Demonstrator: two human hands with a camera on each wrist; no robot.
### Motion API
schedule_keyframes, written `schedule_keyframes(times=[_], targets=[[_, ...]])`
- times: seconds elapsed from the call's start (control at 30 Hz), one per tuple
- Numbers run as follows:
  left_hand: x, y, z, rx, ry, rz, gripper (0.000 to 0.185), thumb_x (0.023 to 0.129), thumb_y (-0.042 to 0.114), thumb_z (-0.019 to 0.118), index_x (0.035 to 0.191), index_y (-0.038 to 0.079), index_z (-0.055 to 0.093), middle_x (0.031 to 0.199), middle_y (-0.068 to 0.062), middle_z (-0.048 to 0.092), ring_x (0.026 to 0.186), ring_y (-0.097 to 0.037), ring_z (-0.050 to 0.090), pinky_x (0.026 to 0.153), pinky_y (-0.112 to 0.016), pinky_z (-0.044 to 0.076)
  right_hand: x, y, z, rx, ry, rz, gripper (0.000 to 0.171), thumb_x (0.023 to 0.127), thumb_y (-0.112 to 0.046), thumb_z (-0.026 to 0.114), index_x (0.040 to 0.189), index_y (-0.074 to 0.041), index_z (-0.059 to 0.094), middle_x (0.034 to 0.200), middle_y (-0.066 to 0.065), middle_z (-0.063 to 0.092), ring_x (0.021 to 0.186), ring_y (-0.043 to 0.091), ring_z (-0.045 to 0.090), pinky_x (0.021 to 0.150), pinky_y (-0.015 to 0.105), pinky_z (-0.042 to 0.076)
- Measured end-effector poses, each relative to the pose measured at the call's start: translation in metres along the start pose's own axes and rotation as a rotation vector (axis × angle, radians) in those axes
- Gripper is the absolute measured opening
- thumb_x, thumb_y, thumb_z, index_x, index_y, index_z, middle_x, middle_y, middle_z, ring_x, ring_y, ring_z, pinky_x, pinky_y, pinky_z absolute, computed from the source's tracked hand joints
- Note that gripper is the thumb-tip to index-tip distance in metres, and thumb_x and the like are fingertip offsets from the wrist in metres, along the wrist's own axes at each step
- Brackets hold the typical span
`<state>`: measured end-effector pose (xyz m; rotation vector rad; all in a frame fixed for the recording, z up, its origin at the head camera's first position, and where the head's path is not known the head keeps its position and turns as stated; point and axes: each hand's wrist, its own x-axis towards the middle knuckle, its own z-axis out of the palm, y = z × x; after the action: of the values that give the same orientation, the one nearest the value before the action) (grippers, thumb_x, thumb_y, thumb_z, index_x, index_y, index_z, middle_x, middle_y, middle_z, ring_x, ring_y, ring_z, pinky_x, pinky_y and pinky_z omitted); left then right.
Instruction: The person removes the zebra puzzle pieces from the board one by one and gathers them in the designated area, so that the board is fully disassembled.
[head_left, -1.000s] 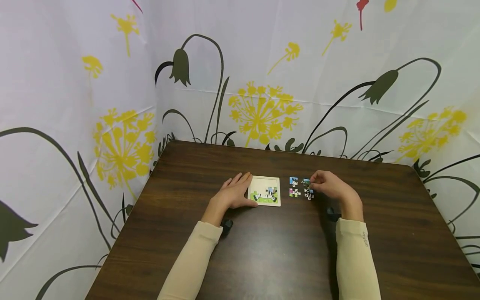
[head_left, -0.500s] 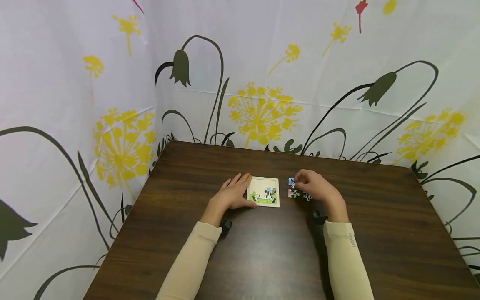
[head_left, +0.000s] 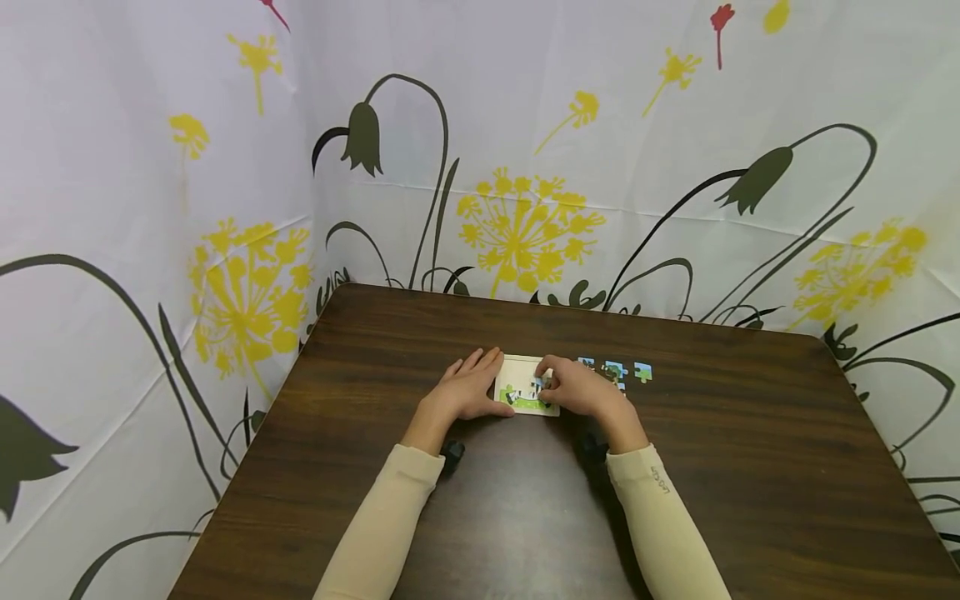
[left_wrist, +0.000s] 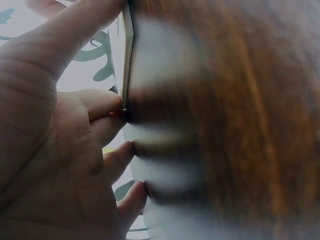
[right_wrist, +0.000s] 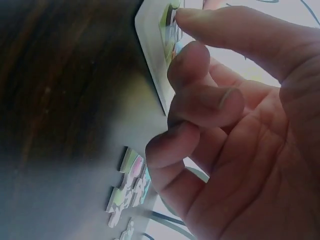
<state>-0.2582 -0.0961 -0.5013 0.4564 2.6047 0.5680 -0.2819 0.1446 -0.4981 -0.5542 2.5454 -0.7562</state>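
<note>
We see a dark brown wood-grain desk [head_left: 750,467] with rounded corners. Behind it and along its left side hangs a pale white curtain [head_left: 112,167], printed with large yellow dandelion heads, thin dark stems and drooping dark bell flowers, with small red marks near the top. The light is even and soft.

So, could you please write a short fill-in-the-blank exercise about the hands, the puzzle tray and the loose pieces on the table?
1. The left hand rests against the ___ edge of the puzzle tray.
2. The right hand is over the ___.
3. The loose pieces lie to the ___ of the tray.
4. The table is dark ___.

Missing words: left; tray; right; brown
</note>
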Motion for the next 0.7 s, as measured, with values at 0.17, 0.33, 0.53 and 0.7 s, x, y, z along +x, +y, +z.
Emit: schedule_keyframes(times=[0.17,0.33,0.53,0.7], targets=[[-0.002,0.001,-0.001,0.001,0.001,-0.003,0.106,0.099,0.054,0.074,0.175,0.012,0.013,0.184,-0.005,0.008,0.171,-0.030,0.003,0.137,-0.057,0.005,0.003,0.006,0.001,0.056,-0.024,-0.049,0.032,0.102,-0.012,0.071,0.128,-0.005,0.054,0.078,0.002,0.062,0.064,0.013,0.050,0.063,0.029,0.043],[-0.001,0.000,-0.002,0.014,0.002,0.003,0.108,0.099,0.057,0.073,0.175,0.013,0.012,0.184,-0.005,0.008,0.171,-0.029,0.003,0.137,-0.057,0.005,0.004,0.007,0.002,0.096,-0.028,-0.052,0.032,0.101,-0.010,0.070,0.125,-0.006,0.050,0.073,-0.001,0.055,0.061,0.013,0.046,0.063,0.029,0.040],[0.000,0.000,0.000,0.017,0.001,-0.003,0.107,0.100,0.056,0.073,0.175,0.012,0.011,0.184,-0.005,0.007,0.171,-0.030,0.003,0.137,-0.057,0.005,0.001,0.008,-0.001,0.092,-0.003,-0.064,0.030,0.102,-0.015,0.071,0.123,-0.008,0.051,0.072,0.000,0.054,0.060,0.014,0.046,0.061,0.030,0.041],[0.002,0.000,0.001,0.026,0.006,-0.008,0.109,0.098,0.058,0.074,0.175,0.013,0.012,0.184,-0.005,0.008,0.171,-0.030,0.003,0.137,-0.057,0.005,-0.010,0.017,-0.018,0.186,0.074,-0.118,0.029,0.104,-0.017,0.072,0.124,-0.005,0.055,0.073,0.002,0.056,0.061,0.015,0.048,0.061,0.031,0.044]])
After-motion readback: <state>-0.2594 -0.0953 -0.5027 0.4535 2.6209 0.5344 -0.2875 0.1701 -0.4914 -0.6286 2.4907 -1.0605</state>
